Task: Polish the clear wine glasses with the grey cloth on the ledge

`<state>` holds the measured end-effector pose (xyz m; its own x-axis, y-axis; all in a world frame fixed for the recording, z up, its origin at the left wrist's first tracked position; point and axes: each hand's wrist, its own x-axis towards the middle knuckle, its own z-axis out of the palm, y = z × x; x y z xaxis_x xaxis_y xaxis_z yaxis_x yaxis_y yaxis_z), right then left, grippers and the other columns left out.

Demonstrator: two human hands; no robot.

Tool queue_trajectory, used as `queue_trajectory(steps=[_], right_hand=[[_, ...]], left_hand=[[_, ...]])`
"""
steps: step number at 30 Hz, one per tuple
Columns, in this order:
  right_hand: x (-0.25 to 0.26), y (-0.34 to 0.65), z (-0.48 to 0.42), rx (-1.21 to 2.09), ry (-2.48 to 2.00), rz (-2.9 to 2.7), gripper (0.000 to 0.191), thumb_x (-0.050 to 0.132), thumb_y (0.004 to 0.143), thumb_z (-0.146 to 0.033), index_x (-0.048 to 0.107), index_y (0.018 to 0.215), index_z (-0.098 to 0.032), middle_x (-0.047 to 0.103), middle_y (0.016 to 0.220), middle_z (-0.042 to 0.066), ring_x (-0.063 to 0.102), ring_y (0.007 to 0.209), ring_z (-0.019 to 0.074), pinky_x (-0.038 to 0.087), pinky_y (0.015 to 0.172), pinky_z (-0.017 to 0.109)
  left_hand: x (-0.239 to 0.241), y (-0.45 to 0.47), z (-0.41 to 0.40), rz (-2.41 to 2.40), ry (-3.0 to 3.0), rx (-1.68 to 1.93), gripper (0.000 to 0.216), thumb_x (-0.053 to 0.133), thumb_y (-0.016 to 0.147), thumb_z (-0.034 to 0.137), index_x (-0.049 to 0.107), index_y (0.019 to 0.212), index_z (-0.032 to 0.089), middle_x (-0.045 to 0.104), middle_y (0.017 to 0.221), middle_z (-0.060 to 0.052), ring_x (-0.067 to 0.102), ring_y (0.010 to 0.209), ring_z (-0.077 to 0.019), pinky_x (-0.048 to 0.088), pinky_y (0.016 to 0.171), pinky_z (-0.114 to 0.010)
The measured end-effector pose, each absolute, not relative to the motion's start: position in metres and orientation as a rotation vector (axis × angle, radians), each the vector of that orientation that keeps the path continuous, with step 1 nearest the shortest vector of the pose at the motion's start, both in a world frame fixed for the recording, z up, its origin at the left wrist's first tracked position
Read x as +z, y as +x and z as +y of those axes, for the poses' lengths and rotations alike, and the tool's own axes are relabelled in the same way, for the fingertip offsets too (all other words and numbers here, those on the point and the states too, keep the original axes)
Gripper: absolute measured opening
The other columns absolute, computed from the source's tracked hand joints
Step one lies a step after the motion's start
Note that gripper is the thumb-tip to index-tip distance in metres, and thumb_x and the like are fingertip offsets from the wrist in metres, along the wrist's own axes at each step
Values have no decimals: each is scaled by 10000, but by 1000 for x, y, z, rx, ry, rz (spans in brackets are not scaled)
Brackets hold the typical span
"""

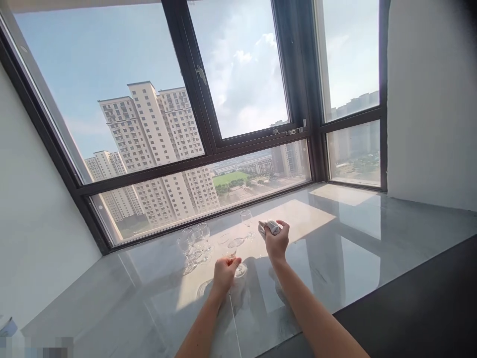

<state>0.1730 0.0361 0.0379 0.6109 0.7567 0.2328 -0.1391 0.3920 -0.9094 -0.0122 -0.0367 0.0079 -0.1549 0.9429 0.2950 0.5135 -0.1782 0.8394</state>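
My left hand (224, 274) pinches a small clear stemmed glass (231, 250) by its stem, just above the sill. The glass's bowl points away from me, and its round foot shows to the right of my fingers. My right hand (278, 242) is closed around a crumpled white cloth (267, 227), held up to the right of the glass and apart from it. Beyond my left hand, several clear stemmed glasses (192, 241) stand close together on the left. Another stemmed glass (246, 219) stands alone near the window, between the group and the cloth.
A glossy grey tiled sill (316, 268) runs below dark-framed windows (208, 161), with sunlight patches and reflections on it. White walls (428, 109) close both sides. The sill's front edge drops to a dark area at lower right. A partly seen object (8, 325) is at lower left.
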Motion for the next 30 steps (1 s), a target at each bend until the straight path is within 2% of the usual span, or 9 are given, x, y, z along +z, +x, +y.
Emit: queue_trajectory(steps=[3,6,8,10,13,16,18,21,30], right_hand=[[33,170,40,594,-1051,-689,467,687,687,-401,489,1072,-225,612,822,15,594,698,194,461,671,321],[31,171,44,588,-1085,-614,459,675,681,-398,480,1058,-222,610,807,17,590,683,197,455,661,316],[31,173,45,584,-1072,-597,448,667,685,-388,476,1054,-222,609,803,18,589,681,197,454,660,313],[32,173,44,581,-1053,-595,434,658,696,-384,475,1055,-223,614,817,24,592,689,198,455,663,312],[34,171,43,581,-1035,-593,416,647,708,-377,475,1054,-223,622,839,32,599,701,199,459,668,313],[35,167,43,590,-1003,-620,392,628,727,-361,469,1058,-223,624,824,26,600,691,193,458,660,306],[36,165,42,595,-978,-640,380,622,738,-357,462,1056,-224,622,800,16,600,680,190,454,645,296],[37,165,40,597,-964,-648,374,626,740,-356,458,1047,-224,618,777,5,598,664,183,450,629,285],[35,166,38,595,-980,-704,365,620,755,-358,444,1050,-235,624,765,1,591,650,177,452,619,279]], left_hand=[[0,10,-17,1716,1847,1191,489,621,748,462,402,408,187,310,470,56,322,509,-91,253,553,-261],[-2,31,9,1769,1941,1121,378,583,777,385,510,465,185,469,530,20,448,557,-124,335,590,-269],[-1,41,27,1856,1981,1059,266,590,782,360,623,584,185,618,706,-30,567,701,-166,418,684,-281],[1,47,44,1995,2017,956,176,634,762,354,706,764,194,678,984,-75,613,931,-220,457,826,-305],[3,50,62,2112,2056,839,342,671,743,369,713,1047,219,585,1306,-98,528,1206,-289,412,1009,-371],[4,49,74,2129,2083,736,444,629,788,424,659,1199,261,462,1479,-83,405,1354,-316,332,1103,-428],[4,48,81,2131,2095,654,422,582,828,445,651,1213,286,451,1504,-62,368,1389,-312,292,1132,-453],[5,47,88,2115,2087,634,340,540,864,430,679,1151,313,547,1425,-40,398,1369,-301,264,1144,-479],[5,48,90,2081,2001,794,278,614,809,392,707,1049,287,580,1384,-56,403,1364,-285,223,1158,-447]])
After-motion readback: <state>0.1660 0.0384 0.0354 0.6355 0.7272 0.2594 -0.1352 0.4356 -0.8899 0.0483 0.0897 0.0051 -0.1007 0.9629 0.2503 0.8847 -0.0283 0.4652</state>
